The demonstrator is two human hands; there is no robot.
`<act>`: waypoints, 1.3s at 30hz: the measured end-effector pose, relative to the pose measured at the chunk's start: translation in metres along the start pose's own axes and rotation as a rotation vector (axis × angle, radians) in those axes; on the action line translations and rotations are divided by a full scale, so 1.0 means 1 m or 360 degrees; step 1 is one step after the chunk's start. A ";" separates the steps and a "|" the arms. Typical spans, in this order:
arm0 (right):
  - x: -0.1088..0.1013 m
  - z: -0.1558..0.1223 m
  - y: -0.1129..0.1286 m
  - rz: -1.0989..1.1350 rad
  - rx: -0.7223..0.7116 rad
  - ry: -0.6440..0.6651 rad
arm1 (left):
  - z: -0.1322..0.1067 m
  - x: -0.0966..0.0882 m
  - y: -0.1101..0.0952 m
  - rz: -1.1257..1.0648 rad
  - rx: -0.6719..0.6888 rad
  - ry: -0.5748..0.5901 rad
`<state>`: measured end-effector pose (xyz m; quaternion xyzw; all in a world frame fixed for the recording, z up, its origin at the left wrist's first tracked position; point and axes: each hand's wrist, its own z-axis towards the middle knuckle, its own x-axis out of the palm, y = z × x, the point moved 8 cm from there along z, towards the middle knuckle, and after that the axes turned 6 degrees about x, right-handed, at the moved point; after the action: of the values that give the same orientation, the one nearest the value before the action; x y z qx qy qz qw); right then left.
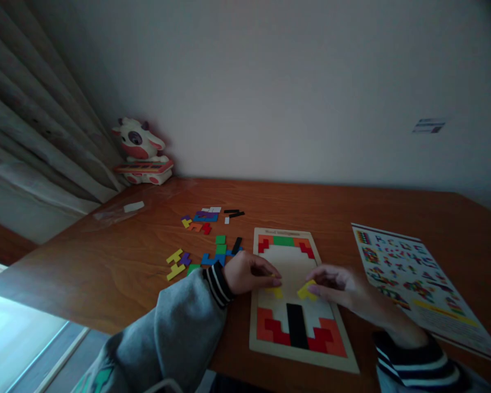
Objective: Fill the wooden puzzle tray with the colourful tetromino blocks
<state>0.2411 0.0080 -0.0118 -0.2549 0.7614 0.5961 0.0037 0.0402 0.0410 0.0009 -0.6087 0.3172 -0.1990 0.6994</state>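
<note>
A flat, angular yellow block (306,290) is clamped between the right hand's (339,282) thumb and fingers, jutting from their tips over the middle of the pale wooden board (298,355). A second flat yellow block (275,293) sits at the left hand's (246,271) tips, pinched by thumb and forefinger. The board looks part-filled: coloured pieces occupy both ends, including a black strip (297,326). Loose coloured pieces (220,260) lie outside, left on the brown wooden table (135,284).

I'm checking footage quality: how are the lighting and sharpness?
Head view: dim, brightest at lower left, upper-right corner darkened; the pale rectangular puzzle board shows distinct colours, but small print on the white, multicolour-printed paper sheet is too soft to read.
</note>
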 end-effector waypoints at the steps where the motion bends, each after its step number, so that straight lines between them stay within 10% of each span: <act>1: 0.002 -0.001 -0.001 -0.0111 -0.0011 0.0019 | -0.001 0.002 -0.001 0.0124 0.0040 0.0046; 16: 0.013 -0.003 0.007 -0.0502 -0.0157 -0.0018 | -0.003 0.022 -0.022 0.0993 0.0671 0.0139; 39: 0.021 0.002 0.008 -0.0706 -0.0208 -0.0010 | -0.005 0.030 -0.021 0.1286 0.0704 0.0105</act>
<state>0.2193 0.0027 -0.0118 -0.4139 0.6465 0.6295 0.1204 0.0604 0.0138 0.0150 -0.2656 0.5011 0.0074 0.8236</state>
